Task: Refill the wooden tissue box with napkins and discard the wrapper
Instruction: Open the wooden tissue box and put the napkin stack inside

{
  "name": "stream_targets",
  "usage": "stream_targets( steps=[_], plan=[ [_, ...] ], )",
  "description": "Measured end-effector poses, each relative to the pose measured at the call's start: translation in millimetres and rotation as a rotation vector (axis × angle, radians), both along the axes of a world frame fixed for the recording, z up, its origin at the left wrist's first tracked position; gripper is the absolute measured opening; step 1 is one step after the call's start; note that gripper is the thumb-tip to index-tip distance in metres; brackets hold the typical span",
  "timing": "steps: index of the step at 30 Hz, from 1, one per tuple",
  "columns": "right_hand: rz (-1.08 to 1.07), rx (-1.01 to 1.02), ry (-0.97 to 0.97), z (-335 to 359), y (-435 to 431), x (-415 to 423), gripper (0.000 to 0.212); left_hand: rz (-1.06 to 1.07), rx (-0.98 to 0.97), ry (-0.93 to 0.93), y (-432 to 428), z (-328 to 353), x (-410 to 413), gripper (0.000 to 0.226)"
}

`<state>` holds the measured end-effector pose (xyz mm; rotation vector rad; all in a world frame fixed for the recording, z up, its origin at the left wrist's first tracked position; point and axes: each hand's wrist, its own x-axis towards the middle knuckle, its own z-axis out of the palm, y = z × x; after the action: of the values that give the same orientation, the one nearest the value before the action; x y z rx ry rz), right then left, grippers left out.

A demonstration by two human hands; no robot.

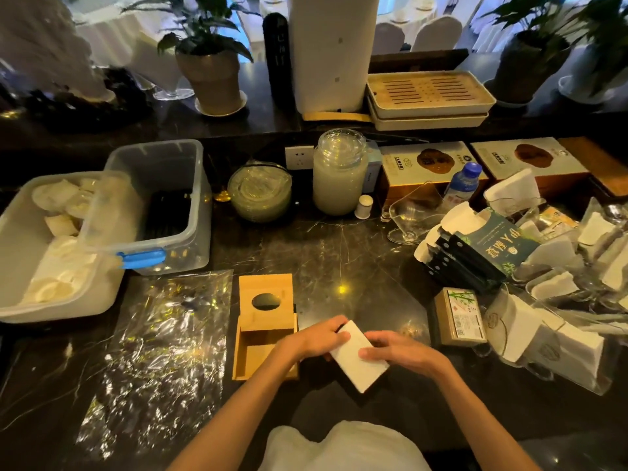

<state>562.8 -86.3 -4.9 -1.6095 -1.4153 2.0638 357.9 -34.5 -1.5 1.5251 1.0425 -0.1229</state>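
Both my bare forearms reached in from below, and my left hand (319, 339) and right hand (397, 350) held the white rectangular stack of napkins (356, 360) between them just above the dark marble counter (339, 253). Left fingers curled around its far left corner; right fingers lay pressed on its top. The open wooden tissue box (263, 338) sat just left of my left hand, its oval-holed lid slid back, with the crinkled clear plastic wrapper (159, 348) spread flat beside it.
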Motion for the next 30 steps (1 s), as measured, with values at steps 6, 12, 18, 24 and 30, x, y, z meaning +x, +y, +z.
stream_targets(
  steps=[6, 12, 18, 24, 30],
  plan=[
    [-0.404, -0.186, 0.379, -16, -5, -40, 0.039, 0.342, 0.359, 0.050, -14, 23, -52, 0.023],
    [-0.897, -0.607, 0.920, -42, -16, -101, 0.047, 0.860, 0.602, 0.284, -49, 3, -144, 0.035],
    [-0.967, -0.579, 0.933, -44, -14, -131, 0.052, 0.801, 0.099, -0.044, -67, -4, -160, 0.042],
    [-0.157, 0.133, 0.159, 11, 26, -145, 0.044, 0.800, 0.012, -0.184, -62, -12, -168, 0.042],
    [0.587, 0.424, -0.632, 24, 53, -204, 0.045, 0.730, 0.045, -0.231, -61, -26, -176, 0.038]
  ],
)
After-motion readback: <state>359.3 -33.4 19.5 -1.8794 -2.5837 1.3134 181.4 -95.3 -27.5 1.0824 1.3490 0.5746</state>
